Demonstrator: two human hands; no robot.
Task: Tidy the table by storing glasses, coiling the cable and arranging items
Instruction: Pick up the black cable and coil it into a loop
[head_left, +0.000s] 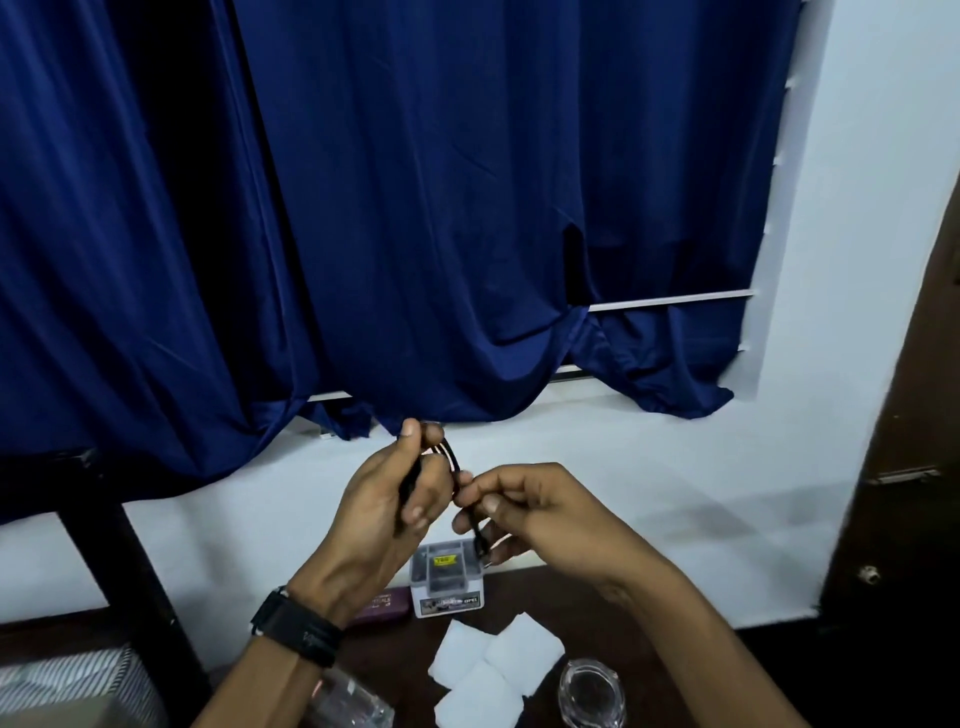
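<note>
Both hands are raised above the dark table (613, 613), working a black cable (455, 460). My left hand (387, 506), with a black watch on its wrist, grips a bundle of cable loops between thumb and fingers. My right hand (524, 512) pinches the cable's loose end, whose plug hangs down just below the fingers. A short arc of cable bridges the two hands. A maroon glasses case (382, 605) lies on the table under my left wrist, partly hidden.
A small clear box (448, 577) with a yellow label stands at the table's back edge. Three white square pads (493, 667) lie in front of it. A glass ashtray (592, 688) and a clear plastic item (348, 701) sit near me. Blue curtains (415, 208) hang behind.
</note>
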